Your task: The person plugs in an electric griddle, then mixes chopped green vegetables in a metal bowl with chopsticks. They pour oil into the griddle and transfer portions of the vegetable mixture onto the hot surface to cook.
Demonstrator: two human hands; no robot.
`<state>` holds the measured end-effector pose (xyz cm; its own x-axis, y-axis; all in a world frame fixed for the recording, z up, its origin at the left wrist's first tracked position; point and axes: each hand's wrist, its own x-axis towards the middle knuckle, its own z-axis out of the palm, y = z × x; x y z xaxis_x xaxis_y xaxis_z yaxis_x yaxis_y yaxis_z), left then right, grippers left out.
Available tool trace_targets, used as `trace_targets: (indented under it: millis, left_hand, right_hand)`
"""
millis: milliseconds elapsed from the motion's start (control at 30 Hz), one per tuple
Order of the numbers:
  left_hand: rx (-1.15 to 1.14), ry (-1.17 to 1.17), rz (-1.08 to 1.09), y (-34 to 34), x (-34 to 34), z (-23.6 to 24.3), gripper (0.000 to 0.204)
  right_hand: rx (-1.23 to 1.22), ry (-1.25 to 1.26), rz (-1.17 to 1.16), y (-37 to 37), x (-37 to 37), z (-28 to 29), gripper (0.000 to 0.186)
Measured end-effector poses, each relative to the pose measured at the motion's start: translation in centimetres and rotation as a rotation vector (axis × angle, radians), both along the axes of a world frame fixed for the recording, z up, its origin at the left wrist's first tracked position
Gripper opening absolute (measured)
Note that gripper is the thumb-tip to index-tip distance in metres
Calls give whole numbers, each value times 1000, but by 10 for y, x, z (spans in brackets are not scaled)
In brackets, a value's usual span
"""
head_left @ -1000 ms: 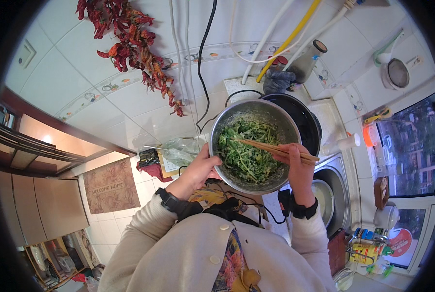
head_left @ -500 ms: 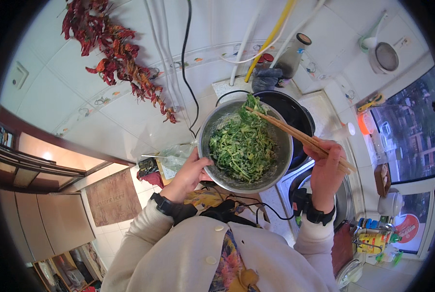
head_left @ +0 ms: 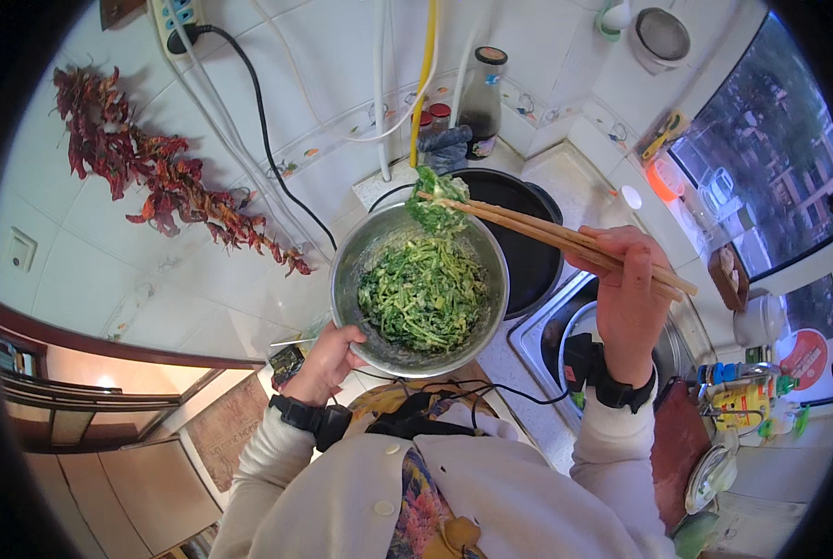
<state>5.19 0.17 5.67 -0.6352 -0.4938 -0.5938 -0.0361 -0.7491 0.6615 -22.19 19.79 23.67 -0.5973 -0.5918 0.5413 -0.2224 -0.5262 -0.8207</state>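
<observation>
A round metal bowl [head_left: 497,300] is gripped at its near left rim by my left hand [head_left: 328,361], thumb over the edge. Inside lie chopped leafy greens [head_left: 423,296] with a pale, floury coating. My right hand [head_left: 633,300] is closed around a pair of wooden chopsticks [head_left: 566,240], whose tips pinch a clump of greens [head_left: 438,200] above the bowl's far rim. Behind and right of the bowl sits a dark round pan [head_left: 530,247], partly covered by it.
A sink [head_left: 580,321] lies to the right of the pan. Dark bottles and jars [head_left: 480,104] stand behind it. Dried red chillies [head_left: 170,182] hang on the left wall, near a black cable [head_left: 266,130]. Dish soap [head_left: 743,408] and plates [head_left: 710,477] are at the right.
The chopsticks have lifted a clump of greens up from the mass, clear of the rest. My view has shifted, so the bowl and pan now appear farther left.
</observation>
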Motion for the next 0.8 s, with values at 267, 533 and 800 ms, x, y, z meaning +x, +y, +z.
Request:
trace_targets:
  millis: [267, 533, 800]
  left_hand:
    - [-30, 8, 45, 10, 2, -2, 38]
    - [25, 34, 102, 17, 2, 2, 39]
    - [-22, 0, 191, 19, 16, 6, 37]
  right_hand:
    - [-77, -129, -8, 5, -8, -2, 35]
    - [-88, -114, 52, 6, -12, -2, 35]
    - [-95, -193, -13, 12, -30, -5, 36]
